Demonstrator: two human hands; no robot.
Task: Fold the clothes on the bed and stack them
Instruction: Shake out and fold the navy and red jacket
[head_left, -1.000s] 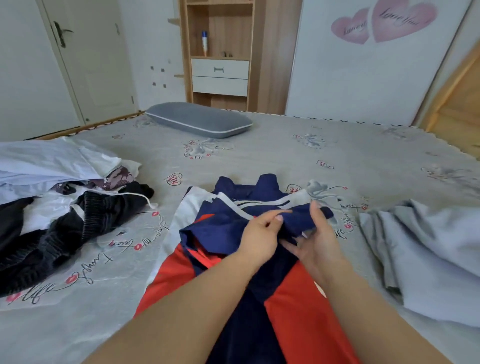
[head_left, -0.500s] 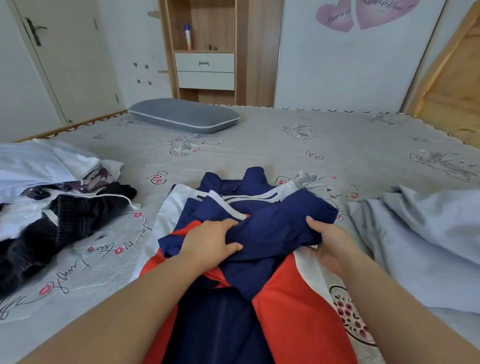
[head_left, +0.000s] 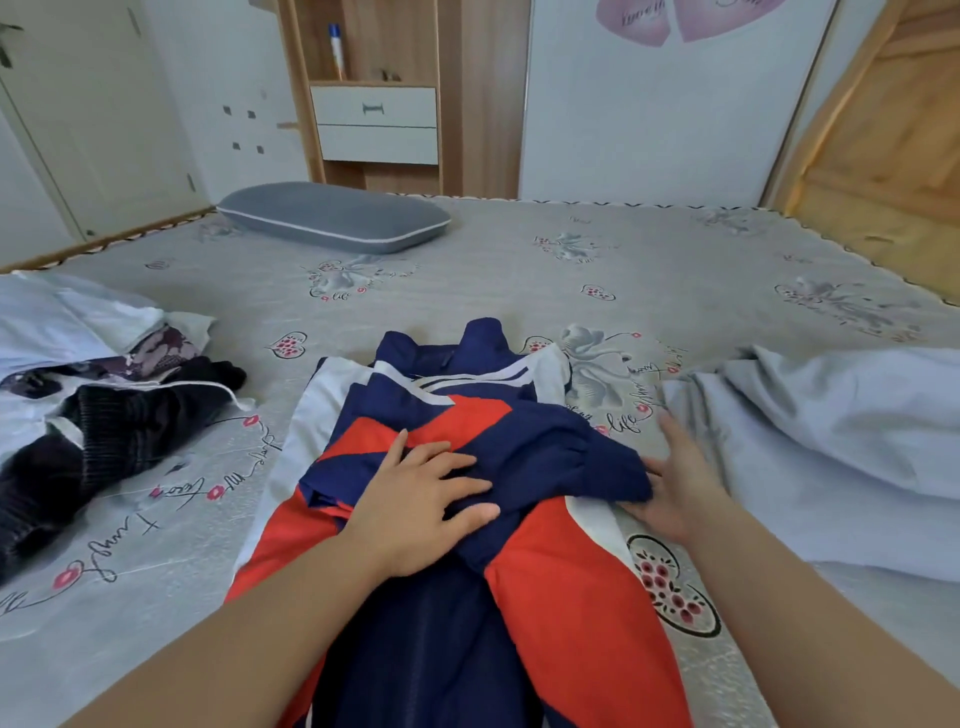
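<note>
A navy, red and white jacket (head_left: 566, 587) lies flat on the bed (head_left: 519, 270) right in front of me, its navy sleeve folded across the middle. My left hand (head_left: 415, 504) presses flat on the folded sleeve with fingers spread. At the sleeve's right end my right hand (head_left: 680, 478) rests, fingers straight, partly tucked under the navy cloth. A heap of unfolded dark and white clothes (head_left: 88, 400) sits at the left. A pale blue-grey garment (head_left: 831, 441) lies crumpled at the right.
A grey pillow (head_left: 332, 215) lies at the far side of the bed. Behind it stand a wooden shelf with white drawers (head_left: 376, 124) and a white wall. A door (head_left: 88, 119) is at the back left, wooden panelling at the right.
Both hands drew the navy sleeve down across the jacket and let go of it. They went from gripping the cloth to lying flat on it. The camera moved closer.
</note>
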